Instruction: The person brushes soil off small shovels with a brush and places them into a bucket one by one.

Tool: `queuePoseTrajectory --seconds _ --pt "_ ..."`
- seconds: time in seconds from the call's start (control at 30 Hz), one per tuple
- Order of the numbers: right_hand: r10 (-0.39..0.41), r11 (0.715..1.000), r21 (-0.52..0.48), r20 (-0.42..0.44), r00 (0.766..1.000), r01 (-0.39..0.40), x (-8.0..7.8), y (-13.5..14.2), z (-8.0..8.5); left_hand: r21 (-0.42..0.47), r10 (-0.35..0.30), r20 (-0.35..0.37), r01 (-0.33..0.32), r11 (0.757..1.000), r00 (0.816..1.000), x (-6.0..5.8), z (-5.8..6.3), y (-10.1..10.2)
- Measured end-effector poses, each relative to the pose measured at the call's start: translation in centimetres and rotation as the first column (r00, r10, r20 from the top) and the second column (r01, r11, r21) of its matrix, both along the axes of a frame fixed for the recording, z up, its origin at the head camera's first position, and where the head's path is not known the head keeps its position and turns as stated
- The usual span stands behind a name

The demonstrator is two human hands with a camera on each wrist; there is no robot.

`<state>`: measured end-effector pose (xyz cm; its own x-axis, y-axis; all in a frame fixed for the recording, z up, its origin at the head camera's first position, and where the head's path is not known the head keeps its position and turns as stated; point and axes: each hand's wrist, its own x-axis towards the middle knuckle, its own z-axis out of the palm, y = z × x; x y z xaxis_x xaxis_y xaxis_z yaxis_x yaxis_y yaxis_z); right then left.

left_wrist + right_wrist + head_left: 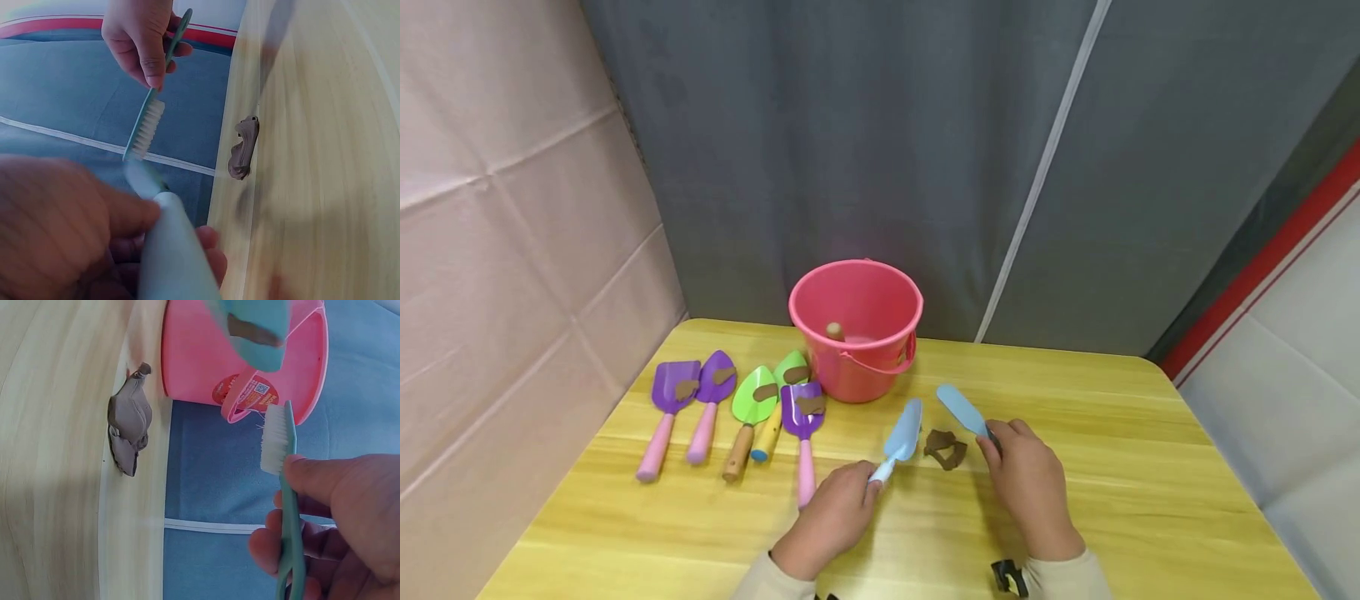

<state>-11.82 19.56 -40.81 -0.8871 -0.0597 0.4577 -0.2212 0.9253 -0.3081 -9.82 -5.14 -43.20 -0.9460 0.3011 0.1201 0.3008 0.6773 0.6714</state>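
Note:
My left hand (841, 508) grips the handle of a light blue trowel (904, 432), its blade pointing up and away. In the right wrist view a brown patch shows on the trowel blade (259, 347). A blue-green brush (962, 409) with white bristles (275, 440) is held by its handle in my right hand (1028, 483). Brush and trowel blade are apart in the head view. On the table between and beyond the hands lies a crumpled brown clump (945, 450), touched by neither hand.
A pink bucket (857, 375) stands at the back of the wooden table (1135, 475), with a rounded handle end (835, 332) inside. Left of it lie purple trowels (715, 377) and green trowels (756, 398), each bearing a brown patch. A grey curtain (865, 150) hangs behind.

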Motion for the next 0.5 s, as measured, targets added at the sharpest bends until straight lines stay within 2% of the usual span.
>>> queuePoseTrajectory --seconds 0.1,0.27,0.37,0.5 --pt "-0.003 1.0 -0.013 0.005 1.0 0.003 -0.07 0.14 -0.01 -0.002 0.022 -0.018 -0.022 1.0 1.0 -0.05 -0.04 0.07" --pt "0.006 1.0 -0.022 0.009 1.0 -0.006 -0.17 0.12 -0.1 0.1 0.096 -0.013 -0.094 0.991 0.995 -0.03 -0.19 0.32" --pt "0.025 0.999 -0.02 -0.006 1.0 -0.025 -0.14 -0.02 0.05 0.132 0.133 -0.015 -0.13 0.983 0.991 0.03 -0.26 0.42" --pt "0.079 0.997 -0.01 -0.014 0.997 -0.079 -0.06 -0.39 0.43 0.13 0.132 -0.021 -0.129 0.983 0.991 -0.01 -0.26 0.41"
